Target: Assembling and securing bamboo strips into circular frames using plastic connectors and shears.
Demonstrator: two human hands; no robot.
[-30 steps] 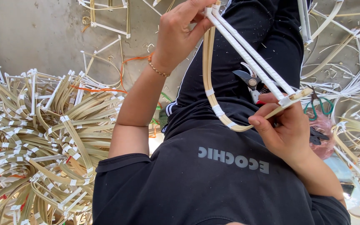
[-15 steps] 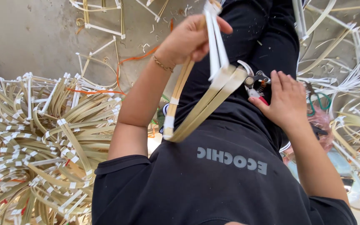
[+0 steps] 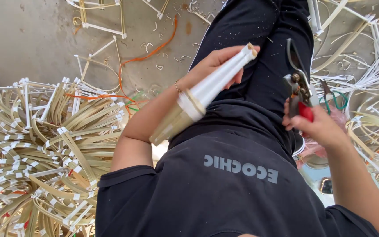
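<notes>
Pointing up-right, taped cane bundle (image 3: 200, 96), long axis diagonal.

Tan cane bundle (image 3: 200, 98) wrapped in white tape; red-handled grey pruners (image 3: 300, 94); black clothing (image 3: 237, 175); orange cord (image 3: 154, 48) far left.

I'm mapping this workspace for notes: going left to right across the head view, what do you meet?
Heap of bent cane strips → left hand holding a taped cane bundle → right hand gripping red-handled cutters → loose white strips.
</notes>
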